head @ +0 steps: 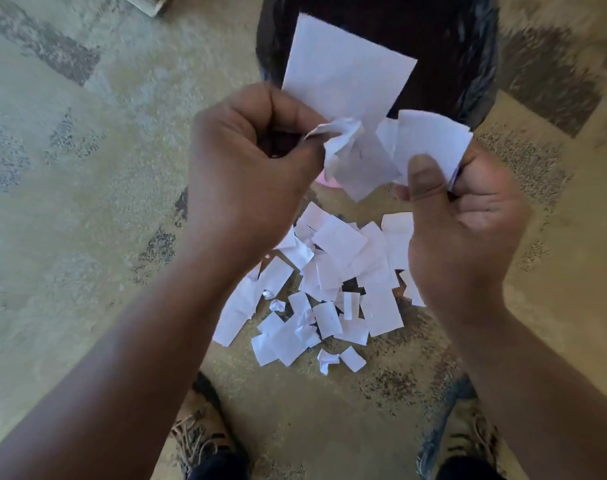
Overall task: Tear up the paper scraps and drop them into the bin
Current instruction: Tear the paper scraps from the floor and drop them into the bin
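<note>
My left hand [246, 168] grips a white paper sheet [347, 71] that stands up over the bin, with its lower part crumpled and torn by my fingers. My right hand [464, 216] pinches a smaller white paper piece [430, 143] between thumb and fingers, just right of the sheet. The bin [468, 64], lined with a black bag, sits on the floor straight ahead beyond both hands. Below my hands, a pile of several white paper scraps [329, 282] lies on the carpet in front of the bin.
Patterned beige and grey carpet [87, 202] covers the floor on all sides. My two shoes [205, 441] show at the bottom edge, just short of the scrap pile. A pale object's corner [146, 3] lies at the top left. Something pink [329, 180] peeks out under the held paper.
</note>
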`<control>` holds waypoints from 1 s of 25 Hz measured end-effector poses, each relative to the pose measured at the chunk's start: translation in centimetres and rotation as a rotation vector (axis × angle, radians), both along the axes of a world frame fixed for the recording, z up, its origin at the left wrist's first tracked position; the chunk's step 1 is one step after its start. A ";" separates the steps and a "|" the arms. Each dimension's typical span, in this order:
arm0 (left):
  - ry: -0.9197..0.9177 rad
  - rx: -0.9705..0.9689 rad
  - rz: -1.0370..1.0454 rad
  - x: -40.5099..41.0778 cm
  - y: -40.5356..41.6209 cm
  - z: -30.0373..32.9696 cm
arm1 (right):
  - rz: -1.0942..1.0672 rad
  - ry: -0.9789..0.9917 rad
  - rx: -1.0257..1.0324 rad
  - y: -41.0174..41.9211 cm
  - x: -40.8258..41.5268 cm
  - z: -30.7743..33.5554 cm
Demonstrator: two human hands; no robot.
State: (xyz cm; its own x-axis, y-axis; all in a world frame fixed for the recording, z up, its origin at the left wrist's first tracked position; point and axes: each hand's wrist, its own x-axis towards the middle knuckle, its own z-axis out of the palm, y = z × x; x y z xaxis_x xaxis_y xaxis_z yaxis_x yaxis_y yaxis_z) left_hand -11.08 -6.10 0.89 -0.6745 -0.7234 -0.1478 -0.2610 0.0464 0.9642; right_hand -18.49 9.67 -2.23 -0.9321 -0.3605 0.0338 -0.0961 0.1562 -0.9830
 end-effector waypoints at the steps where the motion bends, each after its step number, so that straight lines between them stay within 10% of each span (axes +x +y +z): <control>1: -0.004 -0.137 -0.039 -1.6 -0.7 0.2 | -0.002 0.030 0.024 -0.5 -1.0 0.1; 7: -0.254 -0.734 -0.347 -9.0 -3.8 -2.8 | 0.129 0.313 0.489 -2.2 -7.0 -0.2; 15: -0.579 -0.876 -0.555 -10.1 -3.2 -4.4 | 0.356 0.400 0.855 -3.7 -8.4 -1.1; 25: -0.055 -0.956 -0.178 -1.0 1.0 -7.9 | 0.340 0.636 0.281 -0.6 -1.5 -4.4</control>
